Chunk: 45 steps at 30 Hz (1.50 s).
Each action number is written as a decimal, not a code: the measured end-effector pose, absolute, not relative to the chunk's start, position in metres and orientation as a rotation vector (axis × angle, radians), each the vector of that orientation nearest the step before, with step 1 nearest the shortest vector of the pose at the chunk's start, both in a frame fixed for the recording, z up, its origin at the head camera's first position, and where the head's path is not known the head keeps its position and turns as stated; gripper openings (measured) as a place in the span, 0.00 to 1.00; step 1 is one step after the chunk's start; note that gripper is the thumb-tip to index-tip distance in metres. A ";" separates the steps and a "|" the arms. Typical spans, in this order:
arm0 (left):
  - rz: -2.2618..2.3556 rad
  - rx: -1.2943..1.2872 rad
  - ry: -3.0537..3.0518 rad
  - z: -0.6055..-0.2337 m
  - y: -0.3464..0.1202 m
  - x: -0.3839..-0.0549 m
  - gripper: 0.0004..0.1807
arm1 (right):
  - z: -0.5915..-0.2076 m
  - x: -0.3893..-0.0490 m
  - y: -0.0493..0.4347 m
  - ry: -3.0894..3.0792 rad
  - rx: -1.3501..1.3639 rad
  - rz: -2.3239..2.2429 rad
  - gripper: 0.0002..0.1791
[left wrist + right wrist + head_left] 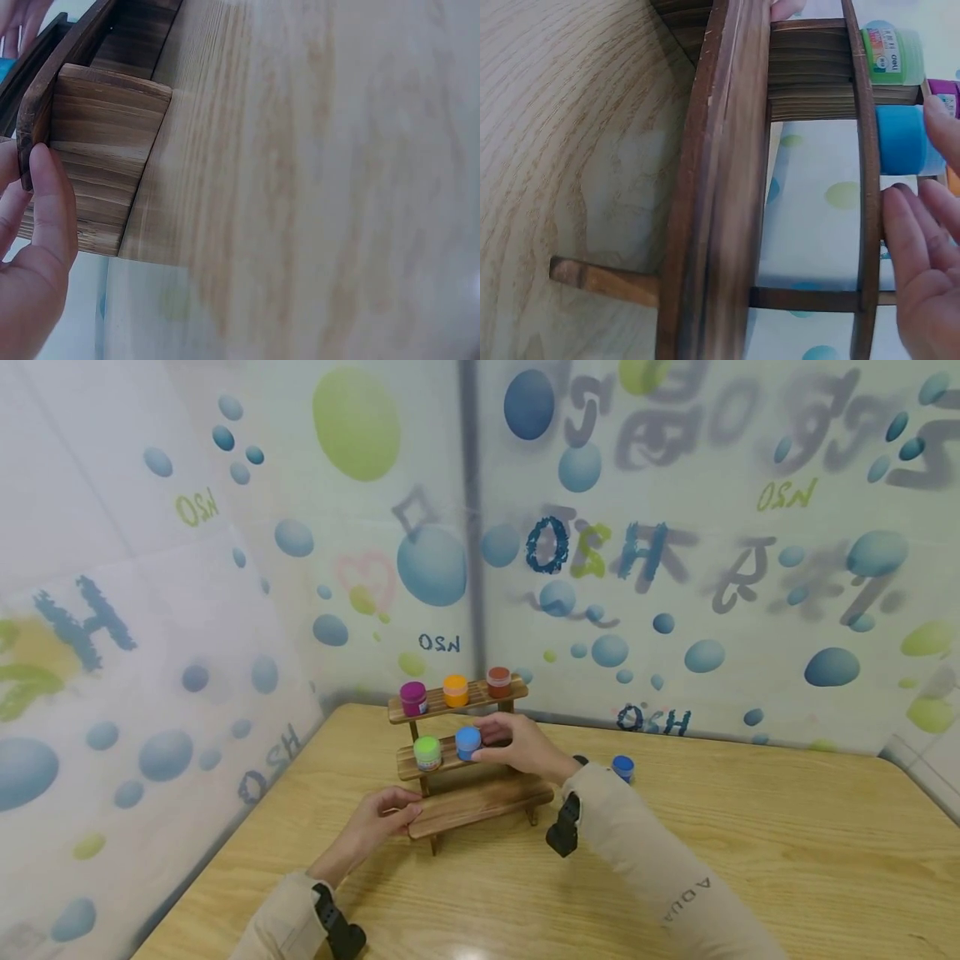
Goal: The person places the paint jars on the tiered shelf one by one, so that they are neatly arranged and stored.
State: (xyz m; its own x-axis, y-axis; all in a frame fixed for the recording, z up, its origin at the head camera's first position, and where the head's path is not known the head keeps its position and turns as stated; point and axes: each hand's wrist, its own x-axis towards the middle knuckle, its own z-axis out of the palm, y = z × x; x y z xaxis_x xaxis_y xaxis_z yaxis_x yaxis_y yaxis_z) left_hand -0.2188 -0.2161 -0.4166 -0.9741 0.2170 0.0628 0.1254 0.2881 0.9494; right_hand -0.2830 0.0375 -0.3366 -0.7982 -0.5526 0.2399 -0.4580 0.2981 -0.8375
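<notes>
A three-step wooden rack [480, 806] stands on the table. My left hand [384, 814] pinches the left end of its bottom shelf, thumb in front, as the left wrist view shows. On the middle shelf sits a light blue jar [468, 743], to the right of a green jar [427, 753]. My right hand [517, 747] is at the light blue jar's right side, fingers loosely bent. In the right wrist view one finger overlaps the blue jar [901, 141], while the lower fingertips [900, 206] lie just off its side.
The top shelf holds a purple jar [413, 699], an orange jar [455, 691] and a brown-red jar [498, 682]. A dark blue jar [622, 767] stands on the wooden table [750, 843] to the right, with another dark lid [581, 760] partly hidden behind my right wrist. A patterned curtain [720, 610] hangs behind.
</notes>
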 end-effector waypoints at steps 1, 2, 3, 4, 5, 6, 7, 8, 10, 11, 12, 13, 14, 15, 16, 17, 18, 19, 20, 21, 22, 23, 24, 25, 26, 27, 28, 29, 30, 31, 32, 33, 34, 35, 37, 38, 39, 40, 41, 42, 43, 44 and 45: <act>1.799 0.328 2.458 -0.416 -0.216 -0.219 0.16 | -0.336 -0.283 0.039 2.456 -0.969 -1.526 0.25; 1.799 0.330 2.458 -0.416 -0.216 -0.218 0.16 | -0.335 -0.282 0.041 2.462 -0.977 -1.519 0.25; 1.798 0.332 2.459 -0.415 -0.216 -0.218 0.16 | -0.334 -0.282 0.043 2.467 -0.985 -1.510 0.24; 1.798 0.334 2.460 -0.415 -0.216 -0.218 0.16 | -0.334 -0.281 0.045 2.473 -0.990 -1.506 0.23; 1.798 0.335 2.461 -0.415 -0.216 -0.218 0.16 | -0.334 -0.281 0.047 2.478 -0.989 -1.503 0.22; 1.797 0.336 2.461 -0.415 -0.216 -0.219 0.16 | -0.334 -0.280 0.049 2.485 -0.988 -1.500 0.22; 1.796 0.336 2.462 -0.415 -0.216 -0.219 0.16 | -0.334 -0.280 0.052 2.496 -0.991 -1.493 0.21; 1.796 0.334 2.461 -0.415 -0.216 -0.219 0.16 | -0.333 -0.279 0.055 2.502 -0.991 -1.487 0.21; 1.798 0.332 2.462 -0.416 -0.216 -0.219 0.16 | -0.331 -0.277 0.061 2.512 -1.000 -1.479 0.21; 1.798 0.332 2.462 -0.416 -0.216 -0.219 0.16 | -0.330 -0.276 0.065 2.520 -1.001 -1.471 0.21; 1.799 0.331 2.462 -0.416 -0.216 -0.219 0.16 | -0.329 -0.274 0.069 2.525 -1.011 -1.460 0.21; 1.798 0.329 2.463 -0.415 -0.216 -0.219 0.16 | -0.328 -0.273 0.073 2.527 -1.009 -1.450 0.21; 1.798 0.328 2.463 -0.415 -0.216 -0.218 0.16 | -0.326 -0.271 0.078 2.526 -1.000 -1.445 0.21; 1.798 0.325 2.465 -0.415 -0.216 -0.218 0.16 | -0.326 -0.269 0.082 2.525 -0.991 -1.442 0.20; 1.798 0.321 2.464 -0.415 -0.216 -0.217 0.16 | -0.325 -0.268 0.088 2.522 -0.975 -1.442 0.20; 1.797 0.316 2.462 -0.415 -0.216 -0.217 0.16 | -0.325 -0.267 0.094 2.522 -0.955 -1.442 0.20; 1.797 0.311 2.461 -0.415 -0.216 -0.216 0.16 | -0.325 -0.266 0.100 2.515 -0.941 -1.449 0.20; 1.797 0.307 2.461 -0.415 -0.216 -0.216 0.16 | -0.325 -0.265 0.106 2.515 -0.916 -1.458 0.20; 1.797 0.304 2.458 -0.415 -0.216 -0.216 0.16 | -0.325 -0.265 0.112 2.519 -0.904 -1.466 0.20; 1.799 0.300 2.455 -0.414 -0.216 -0.216 0.16 | -0.326 -0.265 0.118 2.532 -0.895 -1.467 0.20; 1.799 0.298 2.453 -0.414 -0.216 -0.216 0.16 | -0.326 -0.264 0.124 2.540 -0.884 -1.473 0.20; 1.799 0.295 2.452 -0.414 -0.216 -0.216 0.16 | -0.326 -0.264 0.130 2.554 -0.874 -1.475 0.19; 1.801 0.292 2.451 -0.414 -0.216 -0.216 0.16 | -0.327 -0.263 0.135 2.567 -0.868 -1.479 0.19; 1.802 0.290 2.450 -0.414 -0.215 -0.216 0.16 | -0.327 -0.263 0.141 2.584 -0.857 -1.477 0.19; 1.803 0.286 2.450 -0.413 -0.215 -0.216 0.16 | -0.328 -0.264 0.146 2.596 -0.848 -1.480 0.18; 1.804 0.283 2.451 -0.413 -0.215 -0.216 0.15 | -0.330 -0.264 0.152 2.606 -0.837 -1.488 0.18; 1.805 0.278 2.452 -0.413 -0.215 -0.216 0.15 | -0.331 -0.265 0.157 2.611 -0.826 -1.498 0.18; 1.806 0.275 2.452 -0.413 -0.214 -0.216 0.15 | -0.333 -0.266 0.162 2.629 -0.811 -1.494 0.18; 1.807 0.273 2.453 -0.414 -0.214 -0.216 0.15 | -0.335 -0.267 0.167 2.647 -0.785 -1.493 0.18; 1.807 0.272 2.453 -0.414 -0.214 -0.216 0.15 | -0.336 -0.268 0.171 2.663 -0.762 -1.491 0.18; 1.807 0.273 2.454 -0.414 -0.214 -0.217 0.15 | -0.338 -0.269 0.175 2.673 -0.734 -1.499 0.18; 1.807 0.275 2.455 -0.414 -0.214 -0.217 0.15 | -0.339 -0.269 0.179 2.682 -0.702 -1.502 0.19; 1.807 0.277 2.456 -0.414 -0.214 -0.217 0.15 | -0.341 -0.269 0.183 2.694 -0.680 -1.504 0.19; 1.807 0.281 2.455 -0.415 -0.215 -0.217 0.15 | -0.343 -0.270 0.186 2.705 -0.658 -1.507 0.20; 1.807 0.289 2.454 -0.415 -0.215 -0.218 0.15 | -0.347 -0.271 0.193 2.716 -0.614 -1.522 0.21; 1.807 0.292 2.455 -0.415 -0.215 -0.218 0.15 | -0.350 -0.272 0.196 2.718 -0.594 -1.532 0.22; 1.807 0.293 2.453 -0.415 -0.215 -0.218 0.15 | -0.353 -0.273 0.199 2.724 -0.579 -1.537 0.22; 1.807 0.293 2.451 -0.415 -0.215 -0.217 0.15 | -0.356 -0.274 0.201 2.737 -0.564 -1.535 0.22; 1.807 0.293 2.452 -0.415 -0.214 -0.217 0.15 | -0.359 -0.275 0.204 2.741 -0.539 -1.537 0.23; 1.806 0.293 2.452 -0.414 -0.214 -0.217 0.15 | -0.362 -0.276 0.207 2.741 -0.514 -1.540 0.23; 1.806 0.291 2.452 -0.414 -0.214 -0.216 0.16 | -0.364 -0.276 0.209 2.742 -0.495 -1.543 0.23; 1.808 0.289 2.453 -0.414 -0.214 -0.216 0.16 | -0.367 -0.277 0.211 2.743 -0.477 -1.547 0.24; 1.808 0.289 2.455 -0.414 -0.214 -0.216 0.16 | -0.370 -0.278 0.213 2.746 -0.460 -1.547 0.24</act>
